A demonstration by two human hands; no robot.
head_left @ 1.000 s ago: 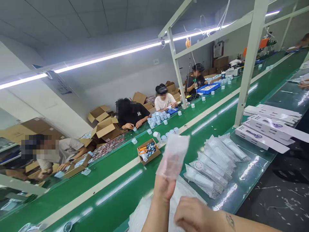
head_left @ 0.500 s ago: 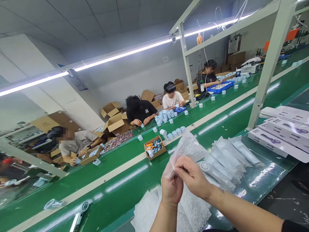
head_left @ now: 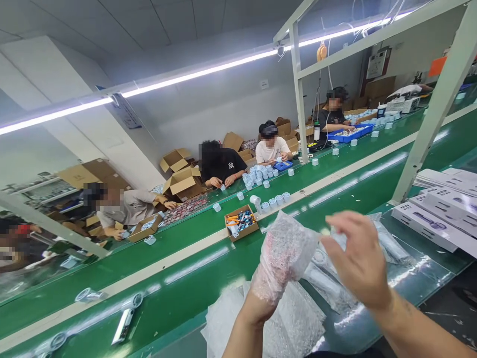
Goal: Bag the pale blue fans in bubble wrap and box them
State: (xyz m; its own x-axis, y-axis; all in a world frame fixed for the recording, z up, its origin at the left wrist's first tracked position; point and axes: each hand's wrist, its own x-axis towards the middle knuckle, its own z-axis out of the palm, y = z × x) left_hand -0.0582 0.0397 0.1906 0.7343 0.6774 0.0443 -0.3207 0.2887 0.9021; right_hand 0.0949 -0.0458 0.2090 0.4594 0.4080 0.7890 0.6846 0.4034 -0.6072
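A clear bubble-wrap bag (head_left: 303, 241) is drawn over the left hand (head_left: 271, 272) like a mitten, held up above the near side of the bench (head_left: 421, 293). It looks very light, soft and springy, and is probably a little slippery where the film is smooth; rough pulling would likely pop bubbles or split a seam rather than break anything. The open rim around the wrist, or a far corner, seems the surest place to pinch it.

The left forearm rises steeply from the bottom edge, with the hand tilted up and to the right inside the wrap. Pinkish skin shows through, but the bubbles blur the fingers, so whether they are curled or spread I cannot tell. The right hand (head_left: 359, 258) comes in from the lower right, fingers apart and gripping nothing, its thumb close to the bag's right corner; contact is unclear.

Below the bag lies a loose heap of flat bubble-wrap bags (head_left: 225, 320). Behind the right hand, filled bubble-wrap bags (head_left: 391, 243) lie side by side, with printed white boxes (head_left: 425, 221) farther right. Beyond runs the green conveyor belt (head_left: 194, 286), carrying a small cardboard box (head_left: 246, 233) of mixed parts and pale blue cups (head_left: 276, 201).
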